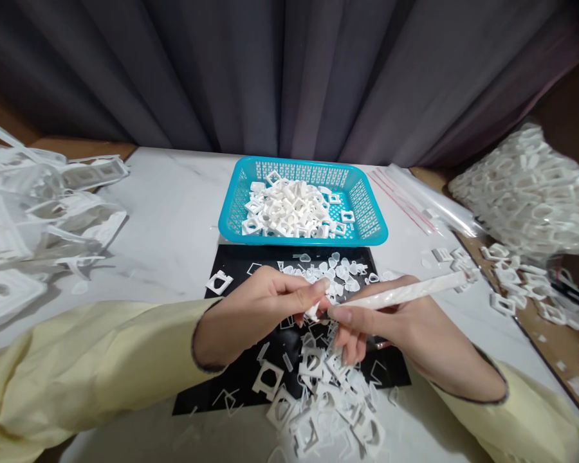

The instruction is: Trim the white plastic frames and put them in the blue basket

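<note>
My left hand [275,297] pinches a small white plastic piece [312,312] between thumb and fingers, most of it covered. In my right hand [390,325] lies a long, slim tool with a white wrapped handle [410,290]. Its handle points out to the right, and its tip by the white piece is hidden by the fingers. Both hands meet above a black mat [395,370]. Below them is a heap of square white plastic frames [325,402] with round openings. Thin clear offcuts [335,267] are scattered on the mat behind the fingers.
A turquoise basket [303,241] with many white frames stands behind the mat. Larger white plastic pieces [43,206] pile up at left. On the right are a clear bag of white parts [531,186], loose frames [516,276] and flat zip bags [415,199]. Grey curtain [280,77] hangs behind.
</note>
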### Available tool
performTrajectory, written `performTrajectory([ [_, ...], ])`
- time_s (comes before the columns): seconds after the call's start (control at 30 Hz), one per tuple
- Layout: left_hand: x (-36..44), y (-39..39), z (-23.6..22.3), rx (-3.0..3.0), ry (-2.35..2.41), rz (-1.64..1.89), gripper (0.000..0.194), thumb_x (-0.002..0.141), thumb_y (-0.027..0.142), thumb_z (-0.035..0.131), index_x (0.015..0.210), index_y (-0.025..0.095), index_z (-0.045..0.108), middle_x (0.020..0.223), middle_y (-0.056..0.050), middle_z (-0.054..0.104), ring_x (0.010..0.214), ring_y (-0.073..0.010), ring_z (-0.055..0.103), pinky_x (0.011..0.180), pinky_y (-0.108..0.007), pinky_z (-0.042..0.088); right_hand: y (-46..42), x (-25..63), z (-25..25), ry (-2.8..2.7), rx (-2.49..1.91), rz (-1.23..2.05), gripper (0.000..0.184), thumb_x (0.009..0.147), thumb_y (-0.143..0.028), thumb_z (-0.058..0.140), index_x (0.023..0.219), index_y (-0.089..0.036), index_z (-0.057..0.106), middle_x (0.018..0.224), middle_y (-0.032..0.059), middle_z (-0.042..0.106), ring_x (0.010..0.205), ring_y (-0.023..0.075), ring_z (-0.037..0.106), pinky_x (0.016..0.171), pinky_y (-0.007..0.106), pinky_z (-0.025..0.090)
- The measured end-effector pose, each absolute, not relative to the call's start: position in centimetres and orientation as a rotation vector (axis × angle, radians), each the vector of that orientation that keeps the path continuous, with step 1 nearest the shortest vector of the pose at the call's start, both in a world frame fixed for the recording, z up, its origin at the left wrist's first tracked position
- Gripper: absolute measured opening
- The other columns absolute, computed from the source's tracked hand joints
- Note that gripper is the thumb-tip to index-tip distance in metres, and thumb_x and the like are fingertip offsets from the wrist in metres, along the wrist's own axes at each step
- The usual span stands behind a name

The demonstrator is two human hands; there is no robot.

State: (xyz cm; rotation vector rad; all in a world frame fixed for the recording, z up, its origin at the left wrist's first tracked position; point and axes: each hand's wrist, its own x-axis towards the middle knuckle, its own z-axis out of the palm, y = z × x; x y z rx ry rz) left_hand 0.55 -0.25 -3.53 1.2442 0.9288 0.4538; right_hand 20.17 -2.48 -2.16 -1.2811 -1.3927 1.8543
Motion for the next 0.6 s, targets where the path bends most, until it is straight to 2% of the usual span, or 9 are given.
performTrajectory([
  [0.33, 0.4, -0.2, -3.7, 1.240, 0.948, 0.446, 0.036, 0.086, 0.042, 0.049, 0.062, 0.016, 0.057, 0.061, 0.003, 0.044, 0.063, -0.0132, 0.037, 0.063, -0.030, 0.029, -2.3, 19.8, -2.3, -1.383, -1.261, 1.894, 0.022, 0.081, -0.028, 0.066, 0.067, -0.012, 0.071, 0.055, 0.0038, 0.069, 0.050, 0.0091, 0.064, 0.049, 0.013, 0.049],
  [0.6, 0.7, -0.3, -4.0, 1.207, 0.946, 0.474, 0.036, 0.083, 0.040, 0.053, 0.057, 0.018, 0.060, 0.055, 0.002, 0.050, 0.061, -0.0147, 0.043, 0.064, -0.030, 0.035, -2.8, 19.2, -2.8, -1.265, -1.216, 1.981, 0.019, 0.077, -0.028, 0.069, 0.067, -0.013, 0.071, 0.058, 0.0035, 0.069, 0.050, 0.0103, 0.065, 0.051, 0.016, 0.052],
])
